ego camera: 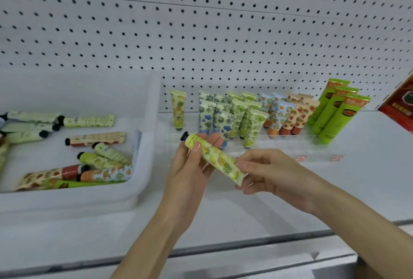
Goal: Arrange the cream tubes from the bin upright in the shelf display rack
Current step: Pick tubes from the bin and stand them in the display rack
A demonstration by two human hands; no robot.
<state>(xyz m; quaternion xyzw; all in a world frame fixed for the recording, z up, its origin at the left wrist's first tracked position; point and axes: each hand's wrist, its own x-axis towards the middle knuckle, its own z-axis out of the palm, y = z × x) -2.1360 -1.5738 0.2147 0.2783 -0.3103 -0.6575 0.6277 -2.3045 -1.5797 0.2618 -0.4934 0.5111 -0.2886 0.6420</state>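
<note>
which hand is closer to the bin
Left. The left hand is just right of the bin; the right hand is farther right along the yellow tube.

A shop: white pegboard (201, 32) backs a shelf (245, 211) with a clear display rack (279, 144).

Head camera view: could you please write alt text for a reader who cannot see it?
A person holds a yellow fruit-patterned cream tube by both ends, left hand at the black cap, right hand at the crimp, before a clear display rack. Other tubes stand upright in the rack; more tubes lie loose in a white bin on the left.
</note>
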